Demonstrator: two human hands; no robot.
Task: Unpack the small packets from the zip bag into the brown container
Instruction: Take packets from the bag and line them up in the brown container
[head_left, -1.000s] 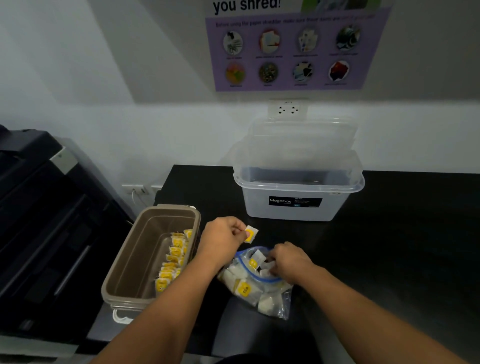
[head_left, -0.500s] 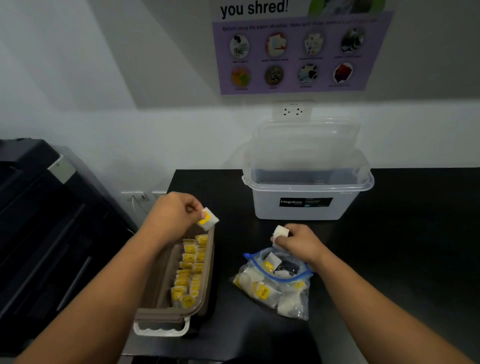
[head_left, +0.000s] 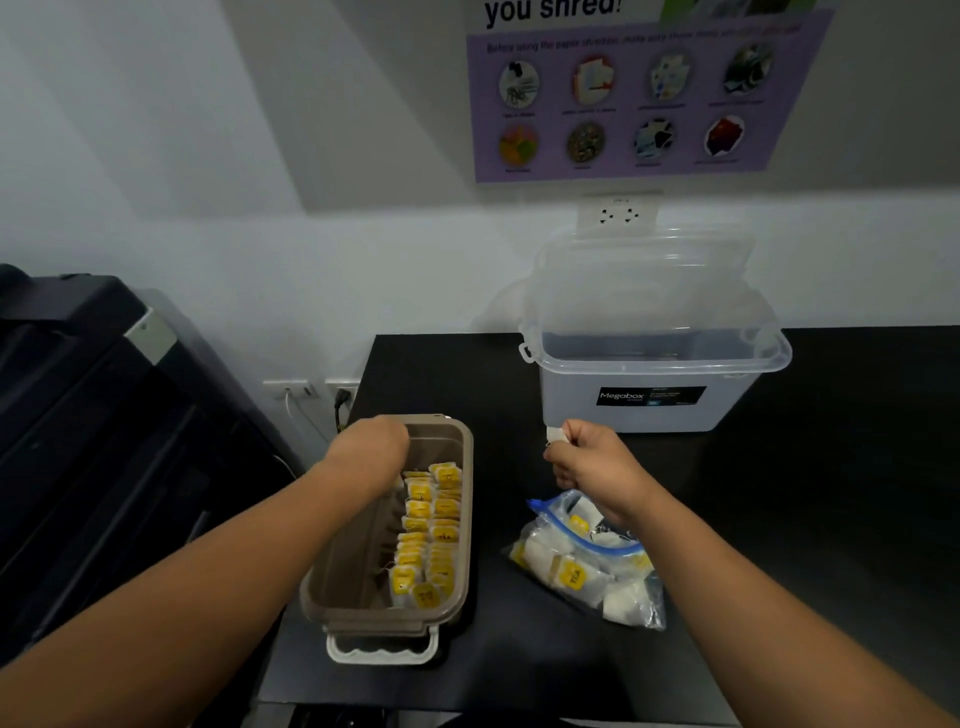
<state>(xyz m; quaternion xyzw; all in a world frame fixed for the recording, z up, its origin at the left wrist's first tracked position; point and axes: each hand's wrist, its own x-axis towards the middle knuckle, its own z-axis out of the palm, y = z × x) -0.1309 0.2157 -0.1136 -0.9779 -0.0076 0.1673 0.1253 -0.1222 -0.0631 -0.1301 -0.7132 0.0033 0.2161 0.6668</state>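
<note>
The brown container (head_left: 332, 571) stands at the left end of the black counter, with rows of yellow-labelled small packets (head_left: 431, 525) along its right side. My left hand (head_left: 369, 452) reaches down into its far end; the fingers point downward and are hidden, so I cannot see whether a packet is still in them. My right hand (head_left: 592, 462) hovers above the mouth of the zip bag (head_left: 587, 566) and pinches one white small packet (head_left: 555, 435) between thumb and fingers. The blue-zippered bag lies open on the counter with several packets inside.
A clear Megabox tub (head_left: 649, 410) with its lid raised stands behind the bag, against the wall. A dark office printer (head_left: 104, 441) sits left of the counter (head_left: 805, 519). Wall sockets (head_left: 311, 389) with cables are beside the counter's left edge.
My left hand carried a packet from beside the bag over the brown container and has dropped into its far end. My right hand drew a white packet out of the bag and lifted it.
</note>
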